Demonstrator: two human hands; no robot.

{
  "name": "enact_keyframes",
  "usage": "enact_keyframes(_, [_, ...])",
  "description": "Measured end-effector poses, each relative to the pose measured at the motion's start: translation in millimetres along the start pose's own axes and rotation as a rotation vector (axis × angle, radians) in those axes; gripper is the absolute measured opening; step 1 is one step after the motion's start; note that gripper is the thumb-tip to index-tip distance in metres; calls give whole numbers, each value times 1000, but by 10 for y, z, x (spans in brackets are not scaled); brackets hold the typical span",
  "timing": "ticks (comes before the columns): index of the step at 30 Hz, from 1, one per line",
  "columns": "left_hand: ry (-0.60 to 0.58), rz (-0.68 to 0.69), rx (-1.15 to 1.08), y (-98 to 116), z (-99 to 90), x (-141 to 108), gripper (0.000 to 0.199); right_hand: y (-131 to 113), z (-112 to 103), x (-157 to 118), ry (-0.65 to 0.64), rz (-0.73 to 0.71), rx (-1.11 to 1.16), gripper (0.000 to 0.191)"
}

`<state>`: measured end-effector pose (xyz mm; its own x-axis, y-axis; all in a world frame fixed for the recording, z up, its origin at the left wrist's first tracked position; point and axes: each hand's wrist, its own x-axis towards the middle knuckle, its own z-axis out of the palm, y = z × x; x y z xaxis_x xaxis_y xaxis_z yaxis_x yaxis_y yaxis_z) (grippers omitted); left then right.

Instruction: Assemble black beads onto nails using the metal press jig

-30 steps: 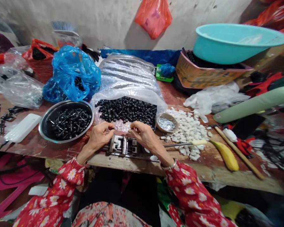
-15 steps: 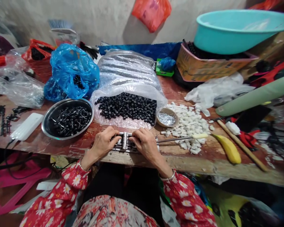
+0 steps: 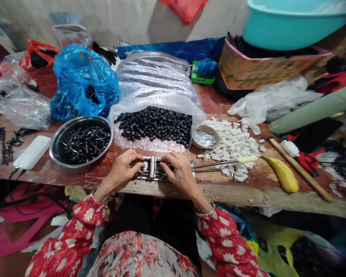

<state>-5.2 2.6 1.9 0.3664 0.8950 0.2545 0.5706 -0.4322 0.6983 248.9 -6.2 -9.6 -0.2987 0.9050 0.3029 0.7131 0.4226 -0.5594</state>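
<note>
A small metal jig [image 3: 152, 168] with a raised crosspiece lies near the table's front edge, between my hands. My left hand [image 3: 123, 169] is at its left end, thumb and fingers curled together; whatever they pinch is hidden. Over the right end, my right hand [image 3: 180, 171] has its fingers bent down and closed, and I cannot make out what is in them. A thin metal rod with a pale handle [image 3: 246, 159] extends right from the jig. Behind it, black round beads [image 3: 155, 125] spill from a clear plastic bag [image 3: 158, 77]. Metal pins [image 3: 204, 139] fill a small bowl [image 3: 216, 144].
Left stands a steel bowl [image 3: 52, 148] of black-headed pins, beside a white power bank [image 3: 33, 153] with a cable. White pieces [image 3: 233, 144] are heaped on the right, near a yellow banana-shaped object [image 3: 282, 175] and a wooden-handled hammer [image 3: 300, 169]. A blue bag [image 3: 83, 80] sits behind.
The view has shifted slightly downward. My thumbs have drawn a little apart, so more of the jig shows between my hands.
</note>
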Motion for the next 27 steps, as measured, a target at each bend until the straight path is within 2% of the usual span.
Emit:
enact_keyframes(8, [-1,-58,233,113,82,29,14,-15,71,-11,48,14,-11,11])
enact_keyframes(14, [27,-113,120,115,97,88,12,-33,64,26,20,22,-65,12])
enact_keyframes(21, [33,-63,6,28,82,91,10,-34,69,31,6,21,-101,15])
enact_keyframes(27, [-1,-32,-41,7,30,-9,20,-8,60,7,42,12,-58,17])
